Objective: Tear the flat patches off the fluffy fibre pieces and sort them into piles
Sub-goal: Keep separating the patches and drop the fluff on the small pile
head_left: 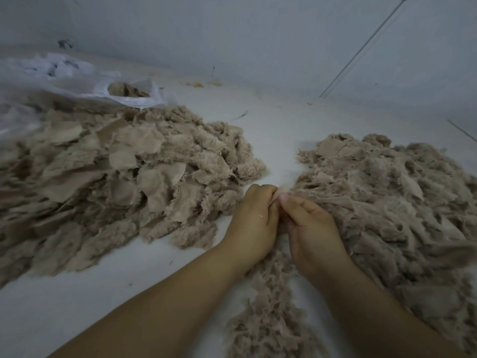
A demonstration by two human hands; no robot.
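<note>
Both hands are meeting near the middle of a pale floor [271, 120], fingers curled and pressed close together. The left hand [254, 219] is closing its fingers round a small tuft of fibre [276, 193], and the right hand [308, 223] is pinching the same tuft from the other side, thumb tip showing at the top; how much of the tuft is flat patch and how much is fluff I cannot tell, since the fingers are hiding most of it.

A broad pile of beige pieces [124, 171] is lying toward the left edge of the floor, with many flat woven patches showing on top of fluffy fibre. A second pile [392, 202], looser and more shredded, is spreading toward the right edge, and the right hand is touching its near-left fringe. A strip of fluff [268, 306] is trailing from under the hands toward the near edge, between the forearms.

At the far-left corner a clear plastic bag [129, 98] is lying open with more beige fibre inside, just behind the left pile. A grey wall [258, 34] is rising behind the floor's far edge.
</note>
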